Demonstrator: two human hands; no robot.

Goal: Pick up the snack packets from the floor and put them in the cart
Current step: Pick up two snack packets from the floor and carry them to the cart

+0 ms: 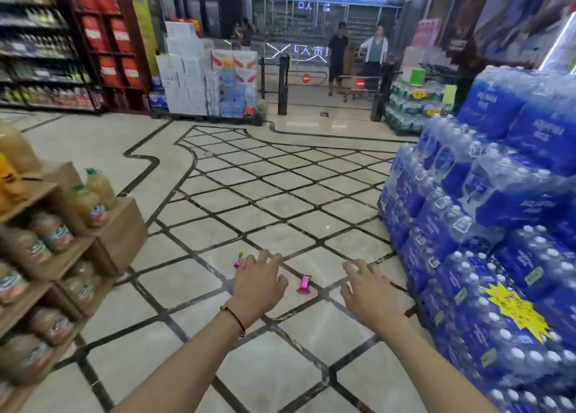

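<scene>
**Task items.** One pink snack packet (304,285) lay on the floor (280,207) beside a dark tile seam, between the two hands. A second packet (238,260) lay near it and was partly hidden behind the fingers of the left grip (260,280). Contact there could not be determined.

**Grips.** The left grip and right grip (363,283) were extended forward and low, fingers spread apart and holding nothing.

**Assessment.** The reach was in hand and no packet had been lifted. The spread fingers appeared set to close on one packet each.

**Surroundings.** Juice shelving (62,225) stood toward the floor's left edge and stacked water packs (498,225) toward its right, with the packets in the open aisle between. No cart could be identified near the hands.
</scene>
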